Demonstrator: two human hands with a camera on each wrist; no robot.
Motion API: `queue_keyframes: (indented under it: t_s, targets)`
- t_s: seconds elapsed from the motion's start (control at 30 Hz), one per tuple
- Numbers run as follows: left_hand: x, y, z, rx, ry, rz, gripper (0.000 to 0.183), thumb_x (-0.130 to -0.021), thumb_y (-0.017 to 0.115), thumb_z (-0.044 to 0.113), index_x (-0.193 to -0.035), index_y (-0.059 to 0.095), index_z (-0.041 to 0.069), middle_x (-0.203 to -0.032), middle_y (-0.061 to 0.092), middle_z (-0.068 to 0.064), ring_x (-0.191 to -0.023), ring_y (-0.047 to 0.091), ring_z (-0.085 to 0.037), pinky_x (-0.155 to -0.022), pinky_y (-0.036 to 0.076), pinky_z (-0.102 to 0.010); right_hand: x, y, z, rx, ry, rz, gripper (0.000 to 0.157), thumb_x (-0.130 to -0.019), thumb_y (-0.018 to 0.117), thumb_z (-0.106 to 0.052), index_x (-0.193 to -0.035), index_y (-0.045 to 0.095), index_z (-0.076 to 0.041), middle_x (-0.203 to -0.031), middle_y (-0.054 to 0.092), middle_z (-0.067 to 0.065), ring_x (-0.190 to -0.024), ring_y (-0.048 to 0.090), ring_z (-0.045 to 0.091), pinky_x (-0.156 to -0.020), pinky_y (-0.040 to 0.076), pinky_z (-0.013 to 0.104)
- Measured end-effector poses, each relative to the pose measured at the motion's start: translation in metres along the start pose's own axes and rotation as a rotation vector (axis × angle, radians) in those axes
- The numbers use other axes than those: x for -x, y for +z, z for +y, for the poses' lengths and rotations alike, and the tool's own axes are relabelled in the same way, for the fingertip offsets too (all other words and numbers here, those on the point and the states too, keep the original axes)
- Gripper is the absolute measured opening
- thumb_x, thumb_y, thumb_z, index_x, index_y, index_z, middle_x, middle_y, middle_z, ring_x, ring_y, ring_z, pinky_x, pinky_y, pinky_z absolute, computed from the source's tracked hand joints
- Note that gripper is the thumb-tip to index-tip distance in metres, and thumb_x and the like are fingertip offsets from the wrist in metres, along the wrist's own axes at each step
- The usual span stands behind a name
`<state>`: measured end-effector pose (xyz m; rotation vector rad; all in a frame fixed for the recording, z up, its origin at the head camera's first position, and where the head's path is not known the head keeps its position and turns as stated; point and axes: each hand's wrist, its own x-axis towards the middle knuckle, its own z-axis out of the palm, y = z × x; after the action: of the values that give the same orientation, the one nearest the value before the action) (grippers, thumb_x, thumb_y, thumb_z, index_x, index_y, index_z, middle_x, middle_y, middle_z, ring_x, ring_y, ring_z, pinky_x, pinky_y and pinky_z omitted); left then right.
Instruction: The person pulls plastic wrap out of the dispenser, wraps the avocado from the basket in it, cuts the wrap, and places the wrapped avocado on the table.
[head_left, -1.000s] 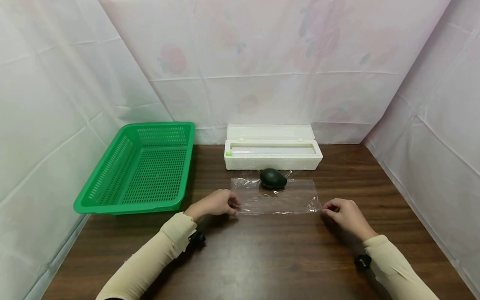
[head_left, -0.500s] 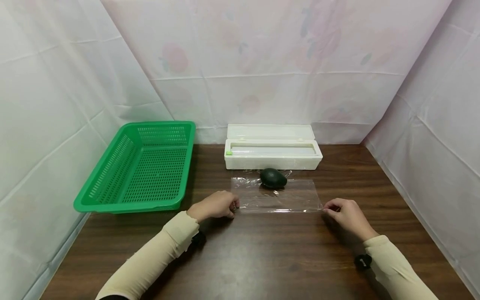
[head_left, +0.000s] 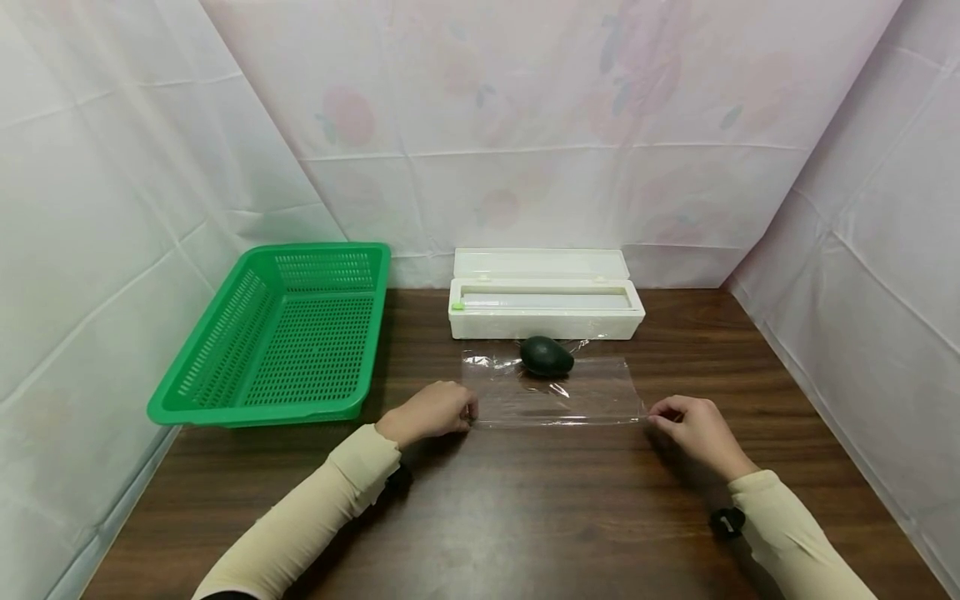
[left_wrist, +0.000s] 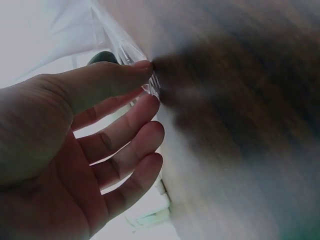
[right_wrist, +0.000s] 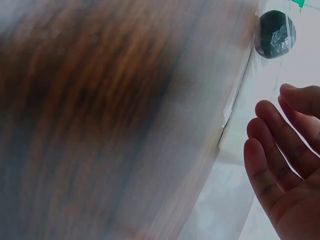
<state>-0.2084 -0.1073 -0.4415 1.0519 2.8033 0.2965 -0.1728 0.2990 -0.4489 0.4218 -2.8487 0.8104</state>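
A sheet of clear plastic wrap (head_left: 592, 392) lies on the wooden table, with a dark green avocado (head_left: 547, 357) on its far half. My left hand (head_left: 431, 411) pinches the near left corner of the wrap. In the left wrist view the thumb (left_wrist: 135, 71) and index fingertip meet on gathered film, while the other fingers curl loosely. At the near right corner my right hand (head_left: 696, 429) pinches the wrap between thumb and forefinger. The right wrist view shows its fingers (right_wrist: 280, 145) bent and the avocado (right_wrist: 275, 35) beyond.
Behind the avocado stands a white wrap dispenser box (head_left: 547, 325), lid raised, with a green slider (head_left: 457, 307) on its edge. A green plastic basket (head_left: 258, 414) sits at the left. White cloth (head_left: 525, 200) hangs around the table's back and sides.
My left hand has shifted slightly and its fingers have closed on the wrap's corner. The near edge of the wrap looks smoother. The right hand, avocado and box have barely moved.
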Motion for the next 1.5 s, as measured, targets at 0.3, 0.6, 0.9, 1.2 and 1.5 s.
queue_keyframes:
  t_s: [0.3,0.6,0.9,1.2,1.5]
  targets:
    - [0.001,0.003,-0.003,0.039,0.025,0.030,0.010,-0.083,0.072,0.010,-0.075,0.070,0.016,-0.073,0.067,0.006,-0.069,0.061,-0.011,-0.067,0.051,-0.028,0.001,-0.001,0.002,0.001,-0.006,0.011,0.009,-0.087,0.072,-0.012,-0.080,0.072,-0.007,-0.079,0.072,0.002,-0.065,0.054,-0.002,-0.058,0.046,0.023]
    - [0.004,0.002,-0.008,0.209,-0.029,0.113,0.008,-0.087,0.071,0.013,-0.081,0.072,0.017,-0.077,0.069,0.008,-0.071,0.058,-0.004,-0.067,0.049,-0.022,0.001,-0.004,0.004,-0.012,0.014,0.004,0.009,-0.087,0.072,-0.013,-0.080,0.073,-0.007,-0.078,0.072,0.002,-0.065,0.053,-0.003,-0.058,0.045,0.022]
    - [0.008,-0.007,-0.007,0.277,-0.066,0.199,0.005,-0.088,0.070,0.010,-0.088,0.075,0.011,-0.082,0.072,0.004,-0.075,0.063,-0.005,-0.070,0.052,-0.021,-0.001,-0.012,0.007,-0.022,-0.006,-0.004,0.010,-0.087,0.073,-0.015,-0.081,0.074,-0.007,-0.079,0.073,0.002,-0.066,0.053,-0.004,-0.059,0.045,0.022]
    - [0.011,-0.006,-0.010,0.233,-0.080,0.342,0.006,-0.087,0.072,0.012,-0.092,0.076,0.013,-0.089,0.073,0.003,-0.083,0.064,-0.011,-0.076,0.054,-0.029,-0.010,-0.014,0.009,-0.054,-0.013,0.017,0.006,-0.089,0.071,-0.011,-0.084,0.074,-0.009,-0.082,0.073,0.004,-0.068,0.054,-0.005,-0.060,0.048,0.021]
    - [0.012,-0.006,-0.012,0.312,-0.113,0.459,0.008,-0.089,0.069,0.010,-0.093,0.076,0.011,-0.093,0.074,0.000,-0.089,0.065,-0.016,-0.079,0.056,-0.032,-0.018,-0.016,0.008,-0.152,0.033,0.042,0.006,-0.088,0.072,-0.012,-0.088,0.074,-0.007,-0.087,0.073,0.009,-0.067,0.053,-0.002,-0.057,0.045,0.021]
